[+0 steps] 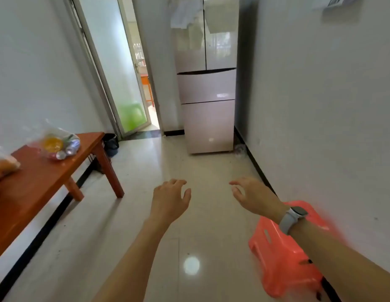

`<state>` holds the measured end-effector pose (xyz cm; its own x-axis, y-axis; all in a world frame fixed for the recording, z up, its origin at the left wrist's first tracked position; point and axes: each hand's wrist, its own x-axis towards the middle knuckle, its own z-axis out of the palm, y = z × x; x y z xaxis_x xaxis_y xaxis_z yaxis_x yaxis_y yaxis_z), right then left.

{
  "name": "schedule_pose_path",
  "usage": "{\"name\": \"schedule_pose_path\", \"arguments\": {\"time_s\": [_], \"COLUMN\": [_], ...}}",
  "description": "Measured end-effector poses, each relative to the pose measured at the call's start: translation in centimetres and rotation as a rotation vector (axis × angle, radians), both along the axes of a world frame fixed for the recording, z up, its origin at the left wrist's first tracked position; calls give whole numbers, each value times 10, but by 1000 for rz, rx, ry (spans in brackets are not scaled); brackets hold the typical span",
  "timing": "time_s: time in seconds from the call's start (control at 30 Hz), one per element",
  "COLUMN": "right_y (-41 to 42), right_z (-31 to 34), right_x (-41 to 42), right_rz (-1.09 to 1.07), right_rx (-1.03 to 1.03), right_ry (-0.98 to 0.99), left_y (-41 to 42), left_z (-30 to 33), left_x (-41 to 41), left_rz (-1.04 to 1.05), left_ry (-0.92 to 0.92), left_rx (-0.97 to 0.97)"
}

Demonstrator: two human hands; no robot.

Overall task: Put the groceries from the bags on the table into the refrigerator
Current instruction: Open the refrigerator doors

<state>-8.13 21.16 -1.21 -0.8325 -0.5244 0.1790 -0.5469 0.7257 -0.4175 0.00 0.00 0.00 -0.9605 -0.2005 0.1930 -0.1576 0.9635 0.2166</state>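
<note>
A pale pink refrigerator stands at the far end of the room with all its doors shut. On the left, a brown wooden table carries a clear plastic bag with cans and a yellow item inside. A second bag holding something orange lies at the table's left edge, partly cut off. My left hand and my right hand hover over the floor in the middle, both empty with fingers spread. A grey watch sits on my right wrist.
An orange plastic stool stands by the right wall, under my right forearm. A glass door at the back left is ajar. A dark bin sits beyond the table. Tiled floor runs between me and the refrigerator.
</note>
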Motion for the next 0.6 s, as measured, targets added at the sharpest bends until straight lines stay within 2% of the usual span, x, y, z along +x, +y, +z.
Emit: {"name": "schedule_pose_path", "arguments": {"time_s": [0.27,0.47,0.6], "right_y": [-58,-107,-139], "right_z": [10,-5,-18], "right_x": [-210,-332,-436], "right_rz": [-34,9,-7], "right_rx": [80,111,96], "right_ry": [-5,-56,-48], "left_y": [-49,-107,-143], "left_z": [32,10,-4], "left_x": [-206,-325,-432], "left_rz": [-31,37,27], "left_ry": [6,-51,-37], "left_rx": [11,56,107]}}
